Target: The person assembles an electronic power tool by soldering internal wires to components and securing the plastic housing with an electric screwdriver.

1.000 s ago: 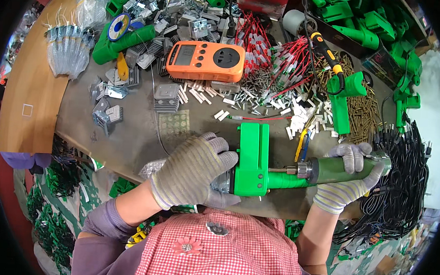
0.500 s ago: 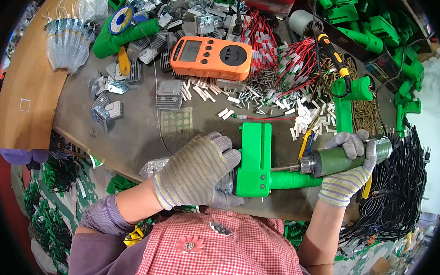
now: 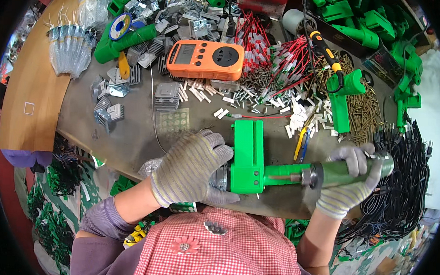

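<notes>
1. since the earlier frame the right hand (image 3: 349, 181) has drawn in a little toward the body, and the power screwdriver (image 3: 345, 173) it holds now lies almost level, its bit pressed into the side of the green plastic housing (image 3: 248, 156); the left hand (image 3: 191, 168) has hardly shifted.
2. left hand, in a striped knit glove, is closed around the near left end of the housing, bracing it just above the front edge of the desk (image 3: 130, 143).
3. right hand, gloved the same way, is wrapped shut around the grey-green barrel of the screwdriver, with the fingers curled over the top.
4. the housing sits between the two hands, close to the person's chest, its long arm pointing away across the desk toward the loose white plastic bits (image 3: 296, 114).
5. step in hand, as i judge it: driving a screw into the side of the housing. whether the screw is fully seated cannot be told, as the tip is hidden in the green body.
6. the next move calls for keeping the bit in line with the screw hole and the left hand firm, so the housing does not twist.
7. behind the work lie an orange meter (image 3: 205, 60), red wires (image 3: 279, 56) and a heap of brass screws (image 3: 363, 107).
</notes>
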Available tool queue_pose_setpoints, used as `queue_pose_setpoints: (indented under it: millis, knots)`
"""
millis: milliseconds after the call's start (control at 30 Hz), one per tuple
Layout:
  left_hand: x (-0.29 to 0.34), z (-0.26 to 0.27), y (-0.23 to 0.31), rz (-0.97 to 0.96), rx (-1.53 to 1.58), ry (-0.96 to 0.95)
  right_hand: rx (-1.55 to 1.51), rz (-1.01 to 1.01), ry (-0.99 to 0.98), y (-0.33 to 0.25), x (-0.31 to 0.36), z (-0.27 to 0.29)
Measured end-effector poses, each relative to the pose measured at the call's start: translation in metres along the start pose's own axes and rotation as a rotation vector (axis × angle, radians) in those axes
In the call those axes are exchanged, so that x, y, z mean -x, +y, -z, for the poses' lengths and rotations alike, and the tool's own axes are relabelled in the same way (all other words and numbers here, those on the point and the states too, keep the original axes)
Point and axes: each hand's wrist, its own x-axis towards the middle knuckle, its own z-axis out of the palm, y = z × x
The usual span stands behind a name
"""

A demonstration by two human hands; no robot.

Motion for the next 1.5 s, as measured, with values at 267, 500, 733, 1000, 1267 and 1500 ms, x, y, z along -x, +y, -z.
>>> queue_pose_setpoints:
  millis: [267,500,733,1000,1267,1500]
  knots:
    - [0.001,0.002,0.003,0.013,0.006,0.026,-0.005,0.07,-0.019,0.004,0.028,0.001]
    - [0.002,0.0,0.003,-0.008,-0.024,0.046,-0.046,0.043,-0.003,0.007,0.029,0.0]
    - [0.001,-0.003,0.002,-0.041,-0.004,0.069,-0.012,0.059,-0.077,0.012,0.031,0.0]
    - [0.001,-0.003,-0.001,-0.029,-0.007,0.034,0.039,0.094,-0.015,0.004,0.031,0.001]
    - [0.002,-0.004,-0.001,-0.059,0.005,0.096,0.062,0.095,0.058,0.011,0.031,-0.001]
    - [0.0,-0.009,0.001,-0.033,0.027,0.094,-0.037,0.083,0.011,0.018,0.031,-0.008]
